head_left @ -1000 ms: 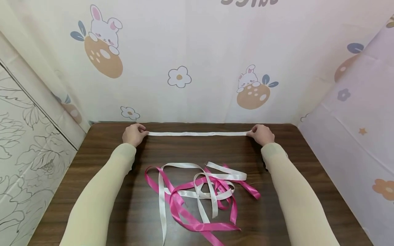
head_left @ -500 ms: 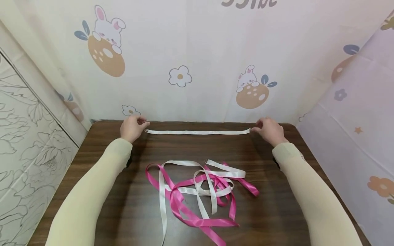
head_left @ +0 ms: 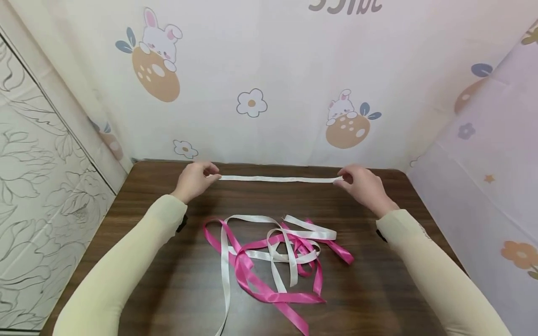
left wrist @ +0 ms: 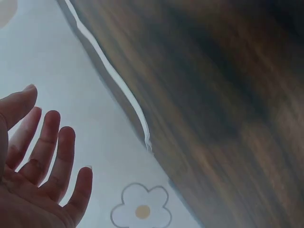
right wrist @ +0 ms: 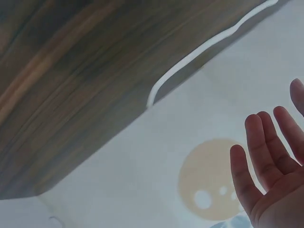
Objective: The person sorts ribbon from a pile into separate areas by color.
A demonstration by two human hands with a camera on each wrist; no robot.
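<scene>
A white ribbon strip (head_left: 275, 179) lies stretched along the table's back edge. My left hand (head_left: 195, 180) hovers by its left end with loosely bent fingers. In the left wrist view, the fingers (left wrist: 61, 154) are spread and hold nothing, apart from the ribbon (left wrist: 116, 78). At the opposite end is my right hand (head_left: 362, 185), overlapping the tip in the head view. The right wrist view shows its fingers (right wrist: 259, 152) relaxed and bare, away from the ribbon (right wrist: 190, 56). Nearer to me lie a tangled pink ribbon (head_left: 256, 284) and more white ribbon (head_left: 225, 275).
The brown wood-grain table (head_left: 168, 284) backs onto a patterned curtain (head_left: 286, 56). Another printed cloth (head_left: 483, 186) hangs on the right, and a white panel with line-drawn flowers (head_left: 46, 186) stands on the left.
Both hands have let go of the white strip's ends and lifted slightly off it. The strip stays in place, as does the ribbon pile. The head view has shifted a little.
</scene>
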